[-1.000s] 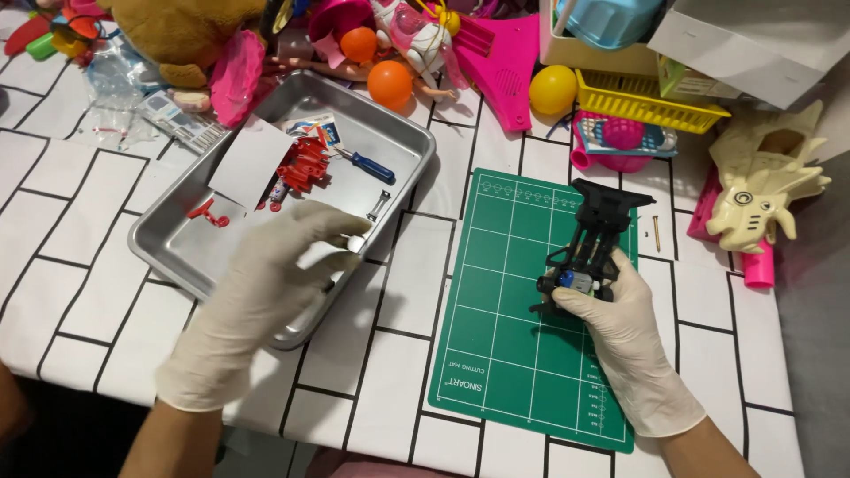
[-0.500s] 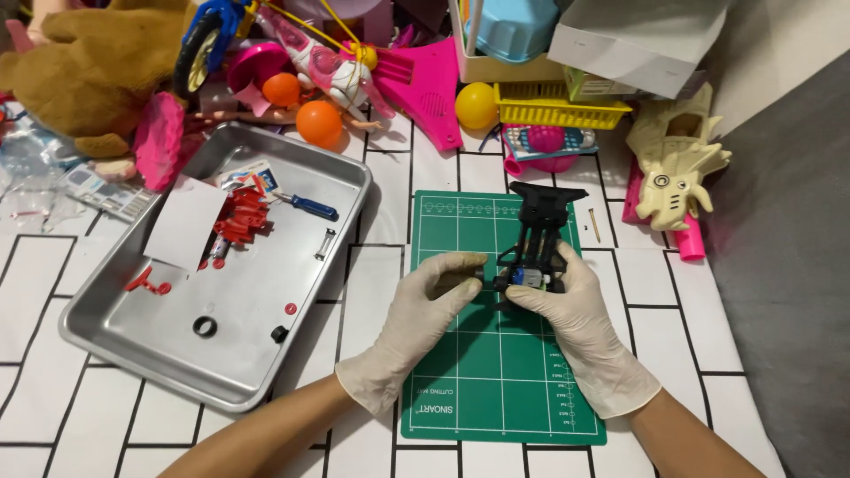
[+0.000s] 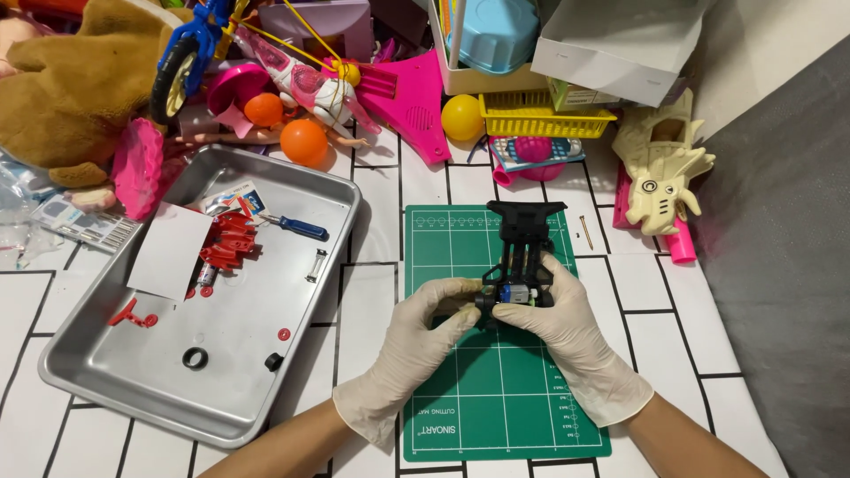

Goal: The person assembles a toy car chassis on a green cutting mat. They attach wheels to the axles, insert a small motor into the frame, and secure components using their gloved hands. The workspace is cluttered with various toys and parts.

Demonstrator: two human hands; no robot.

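Black toy car chassis sits on the green cutting mat, upper half of it, front end pointing away from me. Small silver motor visible at the near end, between my fingers.

Both hands gloved. My left hand closes on the chassis from the left, thumb and fingertips pinching the near corner by the motor. My right hand closes on it from the right, fingers wrapped over the rear edge. Both gripping the chassis; cannot tell whether it is lifted or resting on the mat.

Mat lies on the white tiled surface. A thin brass pin lies just off the mat's upper right corner. To the left, well apart from my hands, a metal tray holds red plastic parts, a blue-handled screwdriver, a white card, a black ring and other small bits. Beyond that, a clutter of toys: orange balls, yellow ball, pink pieces, brown plush, a cream dinosaur-skull toy.

Risks as I judge them: the motor looks loosely seated, and squeezing at the corner could pop it free, so it might roll off the mat. Gloves dull my feel, so a thin wire or clip near the motor could bend or snap under too much pinch. The brass pin is near the mat's edge; a sweep of my right wrist could knock it into the clutter.
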